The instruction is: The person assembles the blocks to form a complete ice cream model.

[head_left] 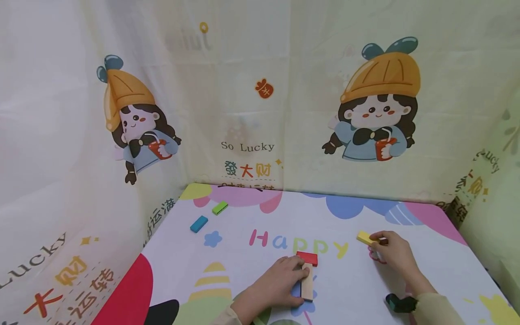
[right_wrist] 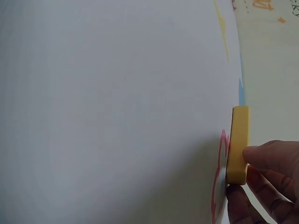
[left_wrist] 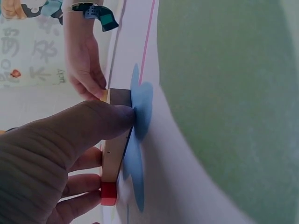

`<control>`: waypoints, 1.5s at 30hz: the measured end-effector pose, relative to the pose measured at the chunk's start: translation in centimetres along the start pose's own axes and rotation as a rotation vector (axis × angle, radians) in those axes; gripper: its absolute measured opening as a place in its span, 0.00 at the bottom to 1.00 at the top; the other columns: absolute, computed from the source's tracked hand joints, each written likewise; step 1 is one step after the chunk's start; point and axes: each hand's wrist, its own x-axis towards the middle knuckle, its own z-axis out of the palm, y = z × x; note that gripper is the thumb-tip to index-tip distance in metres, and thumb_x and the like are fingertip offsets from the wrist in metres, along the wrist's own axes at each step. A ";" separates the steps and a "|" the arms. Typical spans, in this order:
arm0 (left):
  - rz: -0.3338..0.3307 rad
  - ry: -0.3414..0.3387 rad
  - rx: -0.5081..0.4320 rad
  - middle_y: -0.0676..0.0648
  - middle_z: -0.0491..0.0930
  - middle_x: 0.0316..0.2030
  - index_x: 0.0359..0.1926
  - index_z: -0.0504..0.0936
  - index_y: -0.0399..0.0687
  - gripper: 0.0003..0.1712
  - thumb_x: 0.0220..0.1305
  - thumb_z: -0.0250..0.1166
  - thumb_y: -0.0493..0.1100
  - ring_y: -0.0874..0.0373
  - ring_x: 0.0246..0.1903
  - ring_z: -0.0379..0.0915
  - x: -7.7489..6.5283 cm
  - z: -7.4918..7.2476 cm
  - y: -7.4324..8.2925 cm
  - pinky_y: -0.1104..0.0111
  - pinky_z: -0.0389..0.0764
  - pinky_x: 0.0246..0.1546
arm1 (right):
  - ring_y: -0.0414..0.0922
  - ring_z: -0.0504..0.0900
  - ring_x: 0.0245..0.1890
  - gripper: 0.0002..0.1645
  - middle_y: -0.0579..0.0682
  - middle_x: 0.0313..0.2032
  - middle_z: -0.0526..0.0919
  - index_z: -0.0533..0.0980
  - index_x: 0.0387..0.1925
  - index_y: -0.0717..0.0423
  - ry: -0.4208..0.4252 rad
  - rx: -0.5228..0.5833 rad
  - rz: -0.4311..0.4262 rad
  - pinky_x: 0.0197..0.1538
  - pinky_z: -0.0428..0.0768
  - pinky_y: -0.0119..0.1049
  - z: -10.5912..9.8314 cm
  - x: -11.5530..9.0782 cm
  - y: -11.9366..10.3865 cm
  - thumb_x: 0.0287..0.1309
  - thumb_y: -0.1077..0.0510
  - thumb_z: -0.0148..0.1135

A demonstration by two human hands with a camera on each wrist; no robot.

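Note:
On the tabletop, my left hand (head_left: 278, 280) grips a plain wooden block (head_left: 307, 289), thumb at its near end and fingers along its side and far part. Crosswise against that block's far end lies a red block (head_left: 307, 258), forming a T; my left fingers reach close to it, and whether they touch it I cannot tell. Farther right, my right hand (head_left: 395, 253) pinches a yellow block (right_wrist: 238, 140) between thumb and fingers, at or just above the table surface. In the left wrist view, the thumb (left_wrist: 105, 119) covers part of the wooden block.
A blue block (head_left: 199, 224) and a green block (head_left: 220, 208) lie at the far left of the table. Printed fabric walls (head_left: 300, 149) rise behind and beside the patterned tabletop (head_left: 243, 221). A dark wrist device (head_left: 400, 303) sits by the right sleeve.

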 end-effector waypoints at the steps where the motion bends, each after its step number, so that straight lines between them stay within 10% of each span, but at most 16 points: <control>1: -0.002 -0.002 -0.001 0.55 0.73 0.61 0.68 0.78 0.60 0.37 0.60 0.73 0.63 0.63 0.63 0.66 0.0 0.0 0.0 0.64 0.70 0.69 | 0.56 0.80 0.42 0.17 0.71 0.49 0.80 0.79 0.52 0.68 -0.004 0.004 0.001 0.30 0.82 0.37 0.1 0.0 -0.1 0.65 0.60 0.63; 22: 0.002 0.001 0.022 0.54 0.73 0.61 0.68 0.79 0.59 0.37 0.60 0.72 0.64 0.63 0.62 0.67 0.3 0.1 0.0 0.65 0.71 0.67 | 0.45 0.80 0.30 0.17 0.69 0.49 0.80 0.80 0.51 0.67 0.006 0.050 -0.032 0.27 0.78 0.33 1.8 0.0 -1.3 0.64 0.62 0.63; 30: -0.028 -0.064 -0.020 0.56 0.72 0.63 0.70 0.77 0.62 0.39 0.59 0.72 0.66 0.64 0.62 0.66 0.4 -0.1 0.1 0.64 0.72 0.66 | 0.59 0.83 0.47 0.13 0.67 0.50 0.83 0.83 0.46 0.64 0.031 0.016 -0.116 0.35 0.79 0.34 2.7 0.0 -2.0 0.61 0.62 0.67; 45: -0.048 -0.057 0.042 0.57 0.73 0.61 0.67 0.79 0.64 0.37 0.58 0.72 0.67 0.64 0.61 0.67 1.0 0.5 1.0 0.62 0.74 0.65 | 0.56 0.82 0.46 0.12 0.63 0.48 0.83 0.84 0.45 0.61 0.000 0.019 -0.139 0.42 0.79 0.40 4.7 0.5 -2.6 0.61 0.61 0.69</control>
